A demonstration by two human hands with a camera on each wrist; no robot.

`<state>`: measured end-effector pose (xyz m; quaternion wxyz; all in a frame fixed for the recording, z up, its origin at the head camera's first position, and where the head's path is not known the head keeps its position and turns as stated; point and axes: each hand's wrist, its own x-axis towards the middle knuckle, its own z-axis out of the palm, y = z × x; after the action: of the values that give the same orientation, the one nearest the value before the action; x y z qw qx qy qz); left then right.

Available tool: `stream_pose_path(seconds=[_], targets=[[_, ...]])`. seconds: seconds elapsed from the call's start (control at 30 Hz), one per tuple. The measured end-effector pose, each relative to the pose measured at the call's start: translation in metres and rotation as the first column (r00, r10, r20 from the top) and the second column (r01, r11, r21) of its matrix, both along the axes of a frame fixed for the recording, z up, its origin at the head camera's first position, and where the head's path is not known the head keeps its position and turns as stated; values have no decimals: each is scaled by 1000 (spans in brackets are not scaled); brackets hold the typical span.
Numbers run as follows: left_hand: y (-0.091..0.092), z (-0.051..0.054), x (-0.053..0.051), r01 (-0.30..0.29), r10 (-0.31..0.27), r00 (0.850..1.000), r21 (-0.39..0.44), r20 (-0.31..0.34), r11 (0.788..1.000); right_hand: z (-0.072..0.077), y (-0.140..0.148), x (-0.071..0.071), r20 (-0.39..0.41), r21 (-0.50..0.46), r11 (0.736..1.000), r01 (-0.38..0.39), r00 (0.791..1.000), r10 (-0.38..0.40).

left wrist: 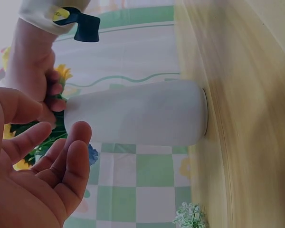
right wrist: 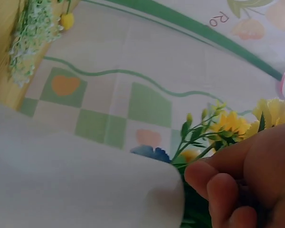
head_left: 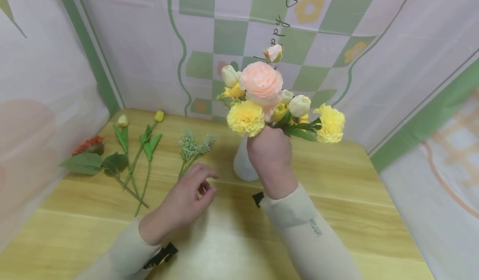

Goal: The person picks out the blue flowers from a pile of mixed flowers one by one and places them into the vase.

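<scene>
A white vase (head_left: 244,163) stands upright on the table, holding a bunch of artificial flowers. Among them are a large pink bloom (head_left: 262,80), yellow carnations (head_left: 245,118) and white tulips (head_left: 299,105). At the vase's mouth, my right hand (head_left: 271,157) curls its fingers round flower stems; exactly which stems is hidden. A blue flower (right wrist: 154,153) shows beside the rim in the right wrist view. My left hand (head_left: 183,201) hovers left of the vase, fingers loosely bent and holding nothing. Just beyond it lies a pale green filler sprig (head_left: 191,147).
On the left of the wooden table (head_left: 232,238) lie a red flower (head_left: 90,146) with broad leaves, a white tulip bud (head_left: 122,121) and a yellow tulip (head_left: 159,116), their stems crossing. A checked cloth backdrop (head_left: 230,37) hangs behind the table.
</scene>
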<state>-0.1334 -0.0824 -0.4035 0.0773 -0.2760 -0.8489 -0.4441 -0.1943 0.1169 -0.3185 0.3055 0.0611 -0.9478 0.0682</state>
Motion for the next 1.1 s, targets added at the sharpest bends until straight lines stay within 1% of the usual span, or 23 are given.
stream_pose_path(seconds=[0.03,0.1,0.2,0.23,0.27,0.33,0.43,0.5,0.6,0.67,0.73,0.8,0.87,1.0,1.1], targets=[[0,-1,0,0,0,1000,-3,3,1000,-1,0,-1,35,-13,1000,24,999,-24],[0,-1,1,0,0,1000,-9,6,1000,-1,-1,-2,114,-41,996,77,991,-72],[0,-2,0,-2,3,1000,-10,10,1000,0,-2,-4,237,-51,988,143,963,-127],[0,-2,0,-3,3,1000,-9,7,1000,0,-2,-4,256,-57,987,153,958,-134],[0,-2,0,-4,4,1000,-10,8,1000,-1,-2,-4,260,-57,987,153,956,-133],[0,-3,0,-4,4,1000,-9,9,1000,-4,-1,-3,233,-40,993,114,967,-102],[0,-4,0,-5,6,1000,-9,11,1000,-11,-1,1,152,8,999,31,988,-31],[0,-4,0,-6,6,1000,-9,14,1000,-14,-2,5,149,38,999,-4,989,-2],[0,-4,0,-5,5,1000,-12,16,1000,-16,-4,11,229,18,1000,7,973,-11],[0,-4,0,-5,5,1000,-14,16,1000,-16,-5,13,298,-16,999,30,954,-24],[0,-4,0,-5,5,1000,-14,18,1000,-17,-6,14,333,-28,999,35,943,-24],[0,-4,0,-7,8,1000,-14,21,1000,-19,-5,14,335,-25,1000,18,942,-8],[-1,-4,1,-11,11,1000,-16,28,1000,-23,-3,15,333,-32,999,-16,943,26],[-4,-3,1,-19,20,999,-27,41,999,-33,2,19,313,-40,992,-123,941,129],[-9,-5,1,-23,27,998,-50,61,998,-39,8,26,307,-27,981,-191,933,190]])
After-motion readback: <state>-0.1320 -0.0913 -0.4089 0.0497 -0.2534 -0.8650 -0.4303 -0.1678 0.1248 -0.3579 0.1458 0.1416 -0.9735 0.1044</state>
